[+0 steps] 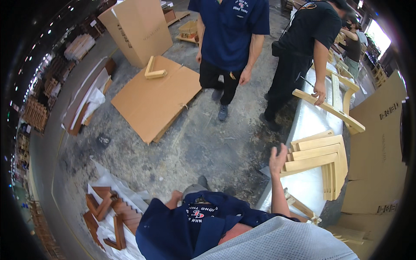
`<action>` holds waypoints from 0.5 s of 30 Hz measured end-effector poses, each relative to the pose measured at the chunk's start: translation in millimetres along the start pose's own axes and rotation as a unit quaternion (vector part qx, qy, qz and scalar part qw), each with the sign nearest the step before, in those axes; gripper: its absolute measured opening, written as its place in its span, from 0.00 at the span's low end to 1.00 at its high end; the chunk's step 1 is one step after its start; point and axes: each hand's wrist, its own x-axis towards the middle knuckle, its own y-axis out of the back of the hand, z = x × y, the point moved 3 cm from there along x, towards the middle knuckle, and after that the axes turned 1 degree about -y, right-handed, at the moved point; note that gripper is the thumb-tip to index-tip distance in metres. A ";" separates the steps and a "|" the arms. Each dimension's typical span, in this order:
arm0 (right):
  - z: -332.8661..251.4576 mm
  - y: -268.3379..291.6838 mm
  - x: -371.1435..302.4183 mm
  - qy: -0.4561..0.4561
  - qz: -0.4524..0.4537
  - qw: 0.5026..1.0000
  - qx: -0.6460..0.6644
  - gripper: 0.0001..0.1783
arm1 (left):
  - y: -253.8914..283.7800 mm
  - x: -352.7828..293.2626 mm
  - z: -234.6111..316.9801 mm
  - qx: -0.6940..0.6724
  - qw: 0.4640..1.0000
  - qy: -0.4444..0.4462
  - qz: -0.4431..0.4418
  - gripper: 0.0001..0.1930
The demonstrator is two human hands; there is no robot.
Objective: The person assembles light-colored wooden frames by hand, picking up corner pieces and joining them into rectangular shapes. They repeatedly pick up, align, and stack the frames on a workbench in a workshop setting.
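My right hand (277, 161) is raised at the left ends of a stack of pale L-shaped wooden frame parts (314, 156). Its fingers stretch upward, apart, and it holds nothing. Whether its edge touches the wood, I cannot tell. The stack lies on a bench covered in clear plastic wrap (299, 177). Low at my left side, my left hand (175, 199) is partly hidden by my navy sleeve, and its fingers do not show clearly. Nearest to it, on the floor, are reddish-brown wooden parts (128, 216) on white foam sheeting (102, 177).
A person in navy (234, 39) stands ahead. Another in black (303, 39) handles a pale wooden frame (331, 110) at the bench. Flat cardboard (151, 99) with an L-shaped part (154, 71) lies ahead left, before a tall carton (136, 32). Large cardboard (377, 143) stands right.
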 end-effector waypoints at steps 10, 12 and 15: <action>-136.8 -173.7 -160.0 0.036 -0.635 0.769 0.066 0.35 | 98.1 73.7 38.7 -0.237 0.971 0.035 0.016 0.21; -119.5 -168.8 -179.5 0.026 -0.654 0.756 0.028 0.36 | 132.7 90.3 54.3 -0.274 0.960 0.016 0.048 0.20; -59.0 -146.2 -190.1 -0.079 -0.594 0.800 0.009 0.36 | 165.8 98.0 78.2 -0.305 0.943 -0.052 0.126 0.19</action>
